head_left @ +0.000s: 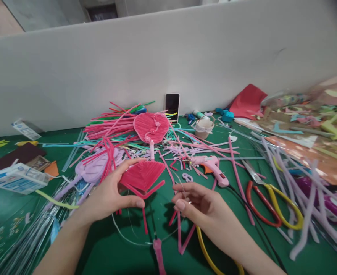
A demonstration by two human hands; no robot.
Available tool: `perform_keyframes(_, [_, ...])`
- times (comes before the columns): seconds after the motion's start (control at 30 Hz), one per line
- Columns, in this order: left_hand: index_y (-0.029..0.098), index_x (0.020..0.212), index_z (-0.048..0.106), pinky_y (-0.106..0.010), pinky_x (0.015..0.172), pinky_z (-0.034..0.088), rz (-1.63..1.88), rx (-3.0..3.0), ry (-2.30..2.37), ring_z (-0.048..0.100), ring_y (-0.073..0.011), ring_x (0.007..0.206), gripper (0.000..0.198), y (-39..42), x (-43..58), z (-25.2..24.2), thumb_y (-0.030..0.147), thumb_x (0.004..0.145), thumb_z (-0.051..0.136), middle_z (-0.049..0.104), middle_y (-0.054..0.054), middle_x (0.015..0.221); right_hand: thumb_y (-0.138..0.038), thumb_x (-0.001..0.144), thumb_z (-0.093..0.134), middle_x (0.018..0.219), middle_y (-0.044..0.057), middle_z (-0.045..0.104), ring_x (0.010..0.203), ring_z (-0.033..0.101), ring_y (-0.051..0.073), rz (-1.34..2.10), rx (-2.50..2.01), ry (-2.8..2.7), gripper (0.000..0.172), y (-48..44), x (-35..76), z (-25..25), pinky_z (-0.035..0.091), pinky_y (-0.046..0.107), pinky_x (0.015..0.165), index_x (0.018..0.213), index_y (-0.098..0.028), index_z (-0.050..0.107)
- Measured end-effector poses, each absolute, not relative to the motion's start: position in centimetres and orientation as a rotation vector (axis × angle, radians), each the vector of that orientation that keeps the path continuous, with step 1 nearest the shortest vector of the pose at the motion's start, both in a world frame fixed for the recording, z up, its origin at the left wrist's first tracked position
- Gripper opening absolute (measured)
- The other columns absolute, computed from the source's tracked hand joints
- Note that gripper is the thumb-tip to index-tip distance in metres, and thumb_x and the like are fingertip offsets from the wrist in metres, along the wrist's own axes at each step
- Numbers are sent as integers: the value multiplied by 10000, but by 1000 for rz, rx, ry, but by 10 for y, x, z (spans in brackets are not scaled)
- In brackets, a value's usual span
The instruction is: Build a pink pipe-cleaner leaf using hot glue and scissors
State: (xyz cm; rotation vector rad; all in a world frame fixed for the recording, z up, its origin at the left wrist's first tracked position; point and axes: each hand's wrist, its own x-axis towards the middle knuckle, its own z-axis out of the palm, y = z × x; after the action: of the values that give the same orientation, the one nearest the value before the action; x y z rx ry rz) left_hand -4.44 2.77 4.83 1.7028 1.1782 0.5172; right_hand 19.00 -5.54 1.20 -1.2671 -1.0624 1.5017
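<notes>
My left hand (pixel 107 196) grips a red fan-shaped pipe-cleaner piece (pixel 144 175) between thumb and fingers. Bent red pipe cleaner runs along its lower edge, and one loose end hangs down. Below it lies a thin wire loop (pixel 128 238), joined to a handle wrapped in pink pipe cleaner (pixel 158 254). The fingers of my right hand (pixel 204 206) are pinched together at the right side of this wire loop. A bent pink pipe cleaner (pixel 182 248) lies under that hand. Past my hands rests a finished-looking heart-shaped red fan (pixel 142 128) with small pink flowers.
A pink glue gun (pixel 211 165) lies beyond my right hand, its cord trailing forward. Scissors (pixel 262 191) with red and yellow handles lie at right. Pipe cleaners (pixel 108 126) and a lilac fan (pixel 95 168) sit at left. A phone (pixel 172 107) leans against the white partition (pixel 157 57).
</notes>
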Motion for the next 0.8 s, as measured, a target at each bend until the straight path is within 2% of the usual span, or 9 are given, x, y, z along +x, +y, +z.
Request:
perform_keyframes(0.13, [263,1309,544,-434,943,535,574,1842,1382,664,-339,1093,747,26,-40,49,461,649,833,653,-87,1285,-478,738,773,803,-10,640,705,627,91,1597,-1188,-985,439,-46,185,17,503,195,618,1014,-169,627])
perform_keyframes(0.33, [281,1293,553,-445,923,543,548,1917,1475,694,-319,999,758,23,-36,52,537,631,819,688,-63,1200,-444,682,829,657,-50,631,539,645,74,1748,-1051,-830,433,-30,178,32,493,148,485,904,-143,610])
perform_keyframes(0.47, [280,1292,554,-449,946,532,535,1906,1466,683,-320,1035,755,21,-35,53,526,630,823,686,-59,1206,-507,641,835,558,-41,644,455,631,99,1789,-1117,-843,489,-24,171,35,474,151,403,878,-157,590])
perform_keyframes(0.6, [253,1297,551,-443,938,538,550,1887,1434,679,-326,1043,781,19,-32,54,513,618,838,697,-69,1186,-517,679,805,447,-55,609,341,554,86,1765,-1167,-870,440,-18,164,34,395,129,325,823,-186,552])
perform_keyframes(0.7, [253,1315,536,-414,907,558,557,1840,1378,700,-307,992,783,19,-33,54,455,627,851,717,-58,1142,-506,696,791,421,-65,583,307,507,61,1738,-1197,-860,416,-15,161,34,374,120,315,743,-186,531])
perform_keyframes(0.8, [280,1323,535,-352,821,590,544,1791,1302,719,-273,937,717,19,-36,54,419,682,826,733,-33,1113,-478,660,823,455,-56,604,348,546,68,1748,-1192,-860,419,-16,160,34,395,124,335,715,-181,533])
